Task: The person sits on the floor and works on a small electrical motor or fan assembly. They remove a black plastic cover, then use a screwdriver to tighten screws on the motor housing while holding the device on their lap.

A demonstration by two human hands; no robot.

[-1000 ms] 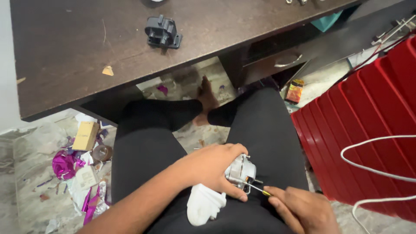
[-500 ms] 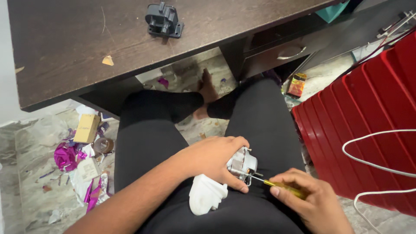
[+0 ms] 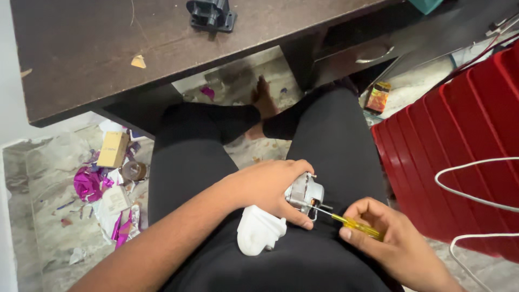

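Low in the frame, just right of centre, the left hand [image 3: 273, 186] is wrapped over a small silver-grey metal motor unit [image 3: 304, 193], fingers curled down its far side and the thumb pressed underneath, so the hand is clamped on it and holds it on the lap. Just below and to the left of that hand, touching the motor or very close to it, lies a white moulded plastic housing [image 3: 259, 231] resting on the black trousers [image 3: 335, 140] of the seated person.

At the lower right, the right hand [image 3: 389, 238] is closed in a pinch around a slim screwdriver with a yellow translucent handle [image 3: 354, 224]; its thin dark shaft runs up and left, and the tip meets the motor's near edge. The two hands sit close together, joined only through the tool.

Across the top of the frame runs a dark brown wooden desk [image 3: 92, 54], with a small black plastic part [image 3: 211, 13] near its upper middle edge and a pale scrap on its surface. At the left, on the marble floor, lies a heap of purple foil wrappers and a tan cardboard box [image 3: 112, 150]. The right edge is filled by a stack of red plastic chairs [image 3: 465, 130], crossed by a looping white cable [image 3: 476, 194]
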